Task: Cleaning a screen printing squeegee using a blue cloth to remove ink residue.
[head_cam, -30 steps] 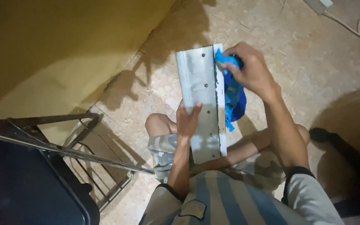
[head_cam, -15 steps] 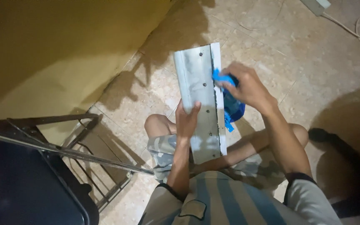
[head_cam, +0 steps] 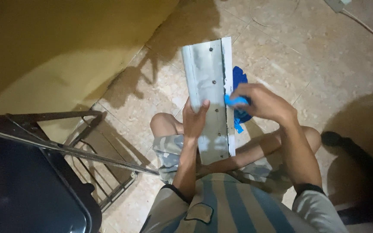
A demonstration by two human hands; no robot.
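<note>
I sit cross-legged on a tiled floor with a long grey metal channel piece [head_cam: 207, 77] standing up from my lap, its far end pointing away from me. My left hand [head_cam: 194, 118] grips its left side near the middle, thumb across the face. My right hand [head_cam: 260, 103] presses a blue cloth [head_cam: 238, 101] against the white right edge of the metal piece. More of the blue cloth hangs behind and below that hand. Small screws dot the metal face.
A dark metal folding frame [head_cam: 65, 146] and a black panel [head_cam: 18, 190] stand at the lower left. A yellow wall [head_cam: 57, 47] runs along the left. White cables [head_cam: 368, 26] lie at the top right. A dark object [head_cam: 337, 140] rests right of my knee.
My right hand has slid the blue cloth down the right edge of the metal piece, from near its top end toward the middle. The left hand has kept its grip.
</note>
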